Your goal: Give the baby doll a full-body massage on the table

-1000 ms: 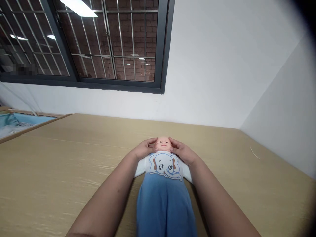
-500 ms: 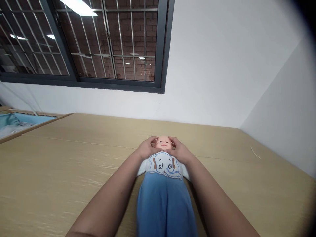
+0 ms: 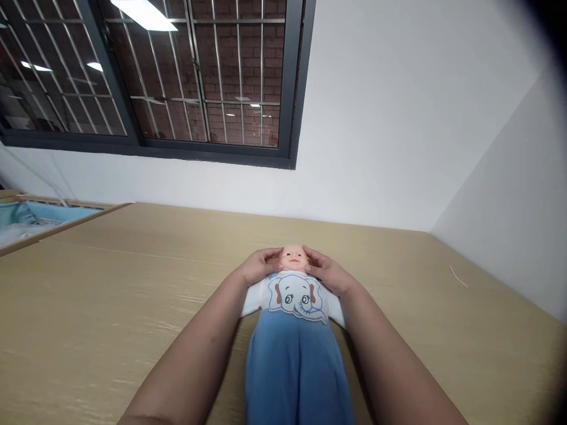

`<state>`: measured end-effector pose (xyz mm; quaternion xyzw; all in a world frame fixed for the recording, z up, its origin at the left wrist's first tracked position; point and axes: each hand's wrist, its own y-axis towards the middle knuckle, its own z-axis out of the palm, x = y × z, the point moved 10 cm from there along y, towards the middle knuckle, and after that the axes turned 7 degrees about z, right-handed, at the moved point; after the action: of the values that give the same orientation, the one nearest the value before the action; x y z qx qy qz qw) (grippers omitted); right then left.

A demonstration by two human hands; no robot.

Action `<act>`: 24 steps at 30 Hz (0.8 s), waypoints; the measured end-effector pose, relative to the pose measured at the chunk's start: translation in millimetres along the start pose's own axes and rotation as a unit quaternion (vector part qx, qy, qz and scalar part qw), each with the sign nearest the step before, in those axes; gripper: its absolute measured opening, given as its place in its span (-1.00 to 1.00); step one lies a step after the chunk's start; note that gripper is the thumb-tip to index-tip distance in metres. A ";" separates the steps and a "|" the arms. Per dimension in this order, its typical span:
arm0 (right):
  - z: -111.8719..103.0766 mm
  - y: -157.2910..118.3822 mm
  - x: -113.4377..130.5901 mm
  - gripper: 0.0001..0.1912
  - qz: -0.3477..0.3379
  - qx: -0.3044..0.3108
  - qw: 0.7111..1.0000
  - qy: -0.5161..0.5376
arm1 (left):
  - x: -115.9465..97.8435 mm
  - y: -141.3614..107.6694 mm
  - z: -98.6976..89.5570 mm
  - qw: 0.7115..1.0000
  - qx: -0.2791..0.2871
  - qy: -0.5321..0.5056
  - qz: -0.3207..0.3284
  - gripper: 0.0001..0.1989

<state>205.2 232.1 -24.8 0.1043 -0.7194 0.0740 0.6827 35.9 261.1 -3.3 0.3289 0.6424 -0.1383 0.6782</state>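
A white wall (image 3: pixel 376 118) and a barred, dark-framed window (image 3: pixel 212 77) stand beyond a wide tan desk (image 3: pixel 115 283). In the middle of the desk a doll (image 3: pixel 299 360) lies face up, its head (image 3: pixel 294 255) toward the far side, its legs running out of view at the near edge. The left hand (image 3: pixel 259 267) and right hand (image 3: pixel 328 273) cup the head from either side. In each, thumb and fingers stand apart, the tips resting on the head rather than clamped. Half a second ago both thumbs met under the chin; now they have parted to the cheeks, seemingly the outward end of a stroke along the jaw. Just nearer is an elephant patch (image 3: pixel 297 299), then blue trousers. White sleeves slant out, partly behind the wrists. A thin pale strip (image 3: pixel 458 276) lies well to the right.
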 end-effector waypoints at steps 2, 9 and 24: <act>0.2 0.3 0.2 -0.25 0.000 -0.006 1.000 -0.004 | 0.3 0.5 0.1 1.000 -0.002 0.002 0.000 -0.25; 1.3 -1.6 9.4 -0.10 0.025 -0.107 0.986 -0.123 | 10.1 2.8 -5.1 0.992 -0.082 0.093 -0.034 -0.15; 4.1 -0.9 8.7 -0.22 -0.012 -0.019 1.000 -0.010 | 7.3 2.8 2.0 1.000 -0.014 0.002 -0.008 -0.17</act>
<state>201.0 229.7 -16.4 0.1006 -0.7262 0.0507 0.6782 40.1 263.7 -9.7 0.3144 0.6485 -0.1336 0.6803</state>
